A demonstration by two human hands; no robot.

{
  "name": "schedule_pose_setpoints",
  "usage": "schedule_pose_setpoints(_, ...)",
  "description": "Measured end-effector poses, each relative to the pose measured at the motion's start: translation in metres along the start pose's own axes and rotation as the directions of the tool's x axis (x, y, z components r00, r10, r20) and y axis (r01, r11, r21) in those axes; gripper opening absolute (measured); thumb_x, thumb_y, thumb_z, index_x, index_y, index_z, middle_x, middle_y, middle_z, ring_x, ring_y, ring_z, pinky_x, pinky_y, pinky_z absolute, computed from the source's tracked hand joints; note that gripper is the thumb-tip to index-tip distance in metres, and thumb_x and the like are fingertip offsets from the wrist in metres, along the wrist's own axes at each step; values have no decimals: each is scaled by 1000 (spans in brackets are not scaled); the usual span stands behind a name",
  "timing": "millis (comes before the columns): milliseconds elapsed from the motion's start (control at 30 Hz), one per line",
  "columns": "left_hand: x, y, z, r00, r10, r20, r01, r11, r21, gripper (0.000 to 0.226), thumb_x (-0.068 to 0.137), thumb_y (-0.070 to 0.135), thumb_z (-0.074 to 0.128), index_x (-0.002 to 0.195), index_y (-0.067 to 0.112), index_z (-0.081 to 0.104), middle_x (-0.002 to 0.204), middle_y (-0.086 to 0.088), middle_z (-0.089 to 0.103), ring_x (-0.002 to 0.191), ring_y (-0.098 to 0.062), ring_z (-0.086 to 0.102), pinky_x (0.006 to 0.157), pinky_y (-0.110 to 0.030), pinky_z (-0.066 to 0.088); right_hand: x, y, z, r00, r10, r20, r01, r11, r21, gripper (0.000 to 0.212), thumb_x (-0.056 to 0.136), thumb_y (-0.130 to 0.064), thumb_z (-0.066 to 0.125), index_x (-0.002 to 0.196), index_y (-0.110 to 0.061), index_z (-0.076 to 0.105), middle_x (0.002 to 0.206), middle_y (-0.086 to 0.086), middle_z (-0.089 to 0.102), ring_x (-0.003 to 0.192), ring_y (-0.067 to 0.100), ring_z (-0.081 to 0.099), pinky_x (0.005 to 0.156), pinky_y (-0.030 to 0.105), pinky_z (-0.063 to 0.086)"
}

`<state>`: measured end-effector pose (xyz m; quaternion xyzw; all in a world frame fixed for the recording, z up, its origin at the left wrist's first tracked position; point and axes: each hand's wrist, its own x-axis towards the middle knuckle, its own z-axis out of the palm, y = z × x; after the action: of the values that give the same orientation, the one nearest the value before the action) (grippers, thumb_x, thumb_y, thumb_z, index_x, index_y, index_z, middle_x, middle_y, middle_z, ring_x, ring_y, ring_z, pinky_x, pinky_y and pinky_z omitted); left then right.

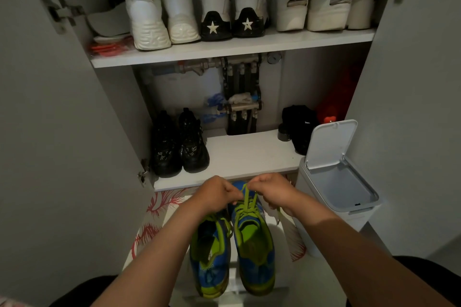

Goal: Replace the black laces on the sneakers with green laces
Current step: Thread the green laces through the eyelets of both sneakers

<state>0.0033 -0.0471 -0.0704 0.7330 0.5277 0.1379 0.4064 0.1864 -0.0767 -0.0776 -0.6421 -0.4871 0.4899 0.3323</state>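
Left hand (219, 194): I pinch the green lace (245, 198) from its 9 o'clock.
Right hand (272, 192): I pinch it from 3 o'clock.

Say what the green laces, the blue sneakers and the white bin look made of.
The green laces look like flat woven textile, matte and pliable. The blue sneakers seem synthetic mesh fabric, matte; uncertain. The white bin is probably moulded plastic: smooth, faint sheen.

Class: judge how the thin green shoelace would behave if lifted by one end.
Probably floppy: the thin green shoelace droops at its loose end. Likely light, being thin. Threaded into the blue-and-green sneaker, it'd tug that along.
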Motion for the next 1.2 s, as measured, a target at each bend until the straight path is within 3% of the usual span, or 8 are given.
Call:
schedule_pose_setpoints(233,6,-5,27,997,-57,48,65,979,-193,25,90,27,68,77,6,73,66,-3,61,62,-11,54,63,-22,44,1,0,-1,1000,17,22,-16,999,-34,12,89,-21,69,94,-11,74,54,0,51,40,10,39,40,18,30)
schedule_pose_setpoints(467,11,-6,38,992,-129,10,129,983,-133,24,88,23,64,86,1,75,61,0,58,53,-10,46,59,-24,39,-2,1,-14,997,-9,75,29,963,-269,9,89,-25,69,93,-21,76,71,-4,64,57,15,51,43,19,34)
schedule_pose_setpoints(533,12,-7,40,993,-102,-54,96,990,-103,27,91,23,61,81,2,73,56,4,54,51,-8,45,57,-24,39,-5,-2,-17,995,3,103,35,931,-363,8,90,-22,66,87,-22,74,72,-6,64,58,8,54,50,18,42)
schedule_pose_setpoints(633,12,-9,43,989,5,-146,-3,1000,10,36,93,28,61,61,12,63,54,5,48,53,-7,44,57,-26,38,-8,-7,-19,982,-2,188,92,879,-468,19,89,-10,59,86,-24,72,80,-5,69,80,9,64,80,26,53)
schedule_pose_setpoints(733,13,-12,46,982,116,-147,-91,982,167,44,92,31,65,52,20,50,51,3,44,54,-10,43,56,-30,35,-12,-17,-19,959,-96,268,211,871,-443,34,81,3,52,88,-25,71,82,-4,70,86,13,66,83,29,53)
schedule_pose_setpoints(800,13,-13,47,980,158,-119,-131,969,210,40,91,31,66,56,16,56,53,-2,50,56,-17,48,55,-33,39,-13,-21,-20,943,-186,278,300,837,-459,37,82,4,52,89,-27,69,85,-5,69,84,10,64,79,26,53)
schedule_pose_setpoints(1000,14,-17,51,980,198,-15,-199,980,-27,13,84,36,74,83,24,80,68,-3,70,62,-11,58,64,-34,50,-1,-11,-22,877,-464,122,457,730,-509,19,85,-4,69,95,-19,76,89,-5,72,82,6,65,72,14,49)
schedule_pose_setpoints(1200,5,-15,50,981,156,-114,-181,948,-263,10,84,28,76,81,19,81,74,-4,73,70,-7,62,73,-33,54,9,8,-22,953,-298,54,290,845,-449,7,76,-18,84,77,-19,77,73,-11,69,67,-2,61,65,14,47)
